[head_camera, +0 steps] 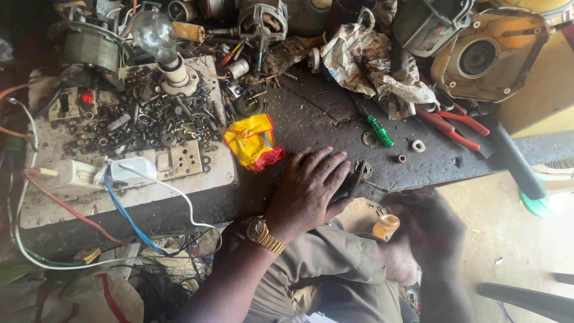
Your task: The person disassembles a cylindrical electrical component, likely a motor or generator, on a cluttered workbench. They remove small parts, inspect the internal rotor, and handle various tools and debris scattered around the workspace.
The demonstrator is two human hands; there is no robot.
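Dark metal part (354,179) sits under our left hand (308,191), fingers spread flat clamping it at the tabletop (311,113) edge, while our blurred right hand (427,230), grip unreadable, hovers just right of it.

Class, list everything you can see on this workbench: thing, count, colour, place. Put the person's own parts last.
light bulb: one, clear, upright at top left
loose screws and nuts: many, dark, heaped on the pale board
yellow packet: one, yellow and red, bench centre
green screwdriver: one, green, right of centre
red pliers: one, red handles, far right
crumpled paper: one, whitish, top centre
dark part: one, black, at the bench edge
left hand: pressed on the dark part, gold watch at the wrist
right hand: blurred, beside the bench edge
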